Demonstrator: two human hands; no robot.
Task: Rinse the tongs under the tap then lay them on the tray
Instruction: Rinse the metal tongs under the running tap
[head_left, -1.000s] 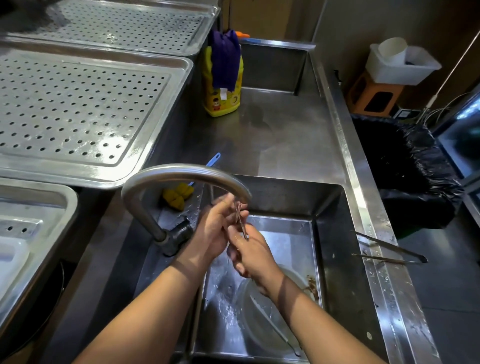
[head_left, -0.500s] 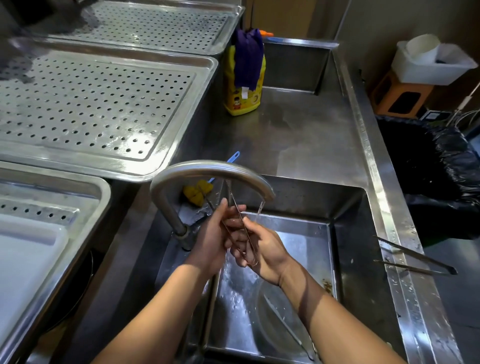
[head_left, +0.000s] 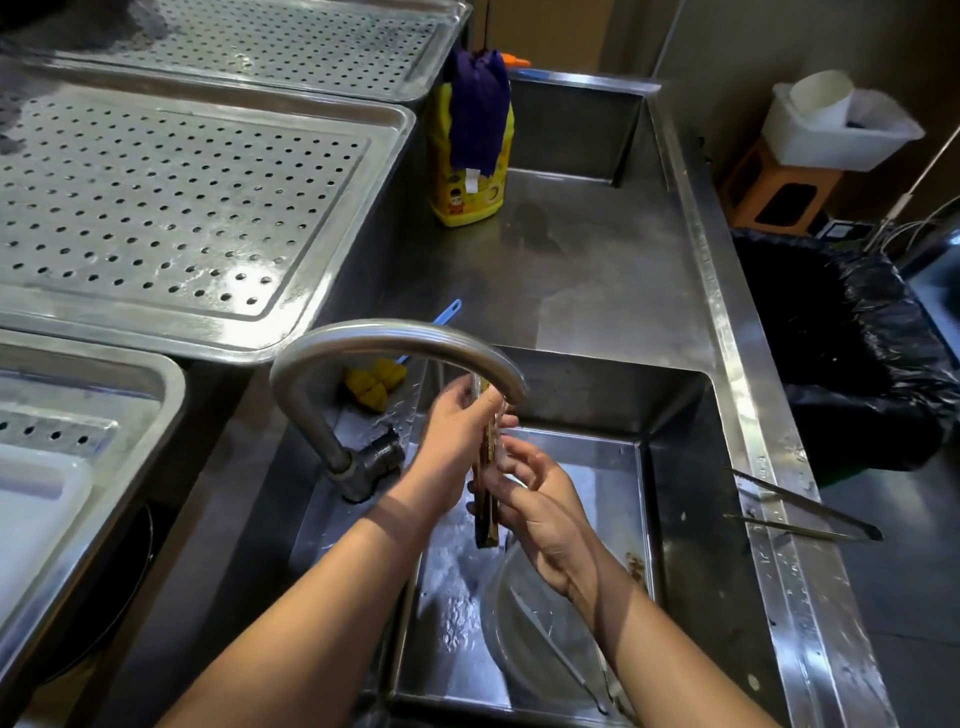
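Head view, at the sink. Left hand (head_left: 457, 441) pinches the upper part of the tongs (head_left: 487, 488), held upright with arms pressed together just under the tap (head_left: 395, 343) spout; right hand (head_left: 540, 499), fingers loosely curled, touches their lower part. Below lies the sink basin (head_left: 691, 519) with a clear bowl (head_left: 524, 639). A second pair of tongs (head_left: 800, 514) rests on the right rim. Perforated tray (head_left: 182, 208) lies left; yellow bottle (head_left: 467, 197) stands on the tabletop (head_left: 597, 270), its label unreadable.
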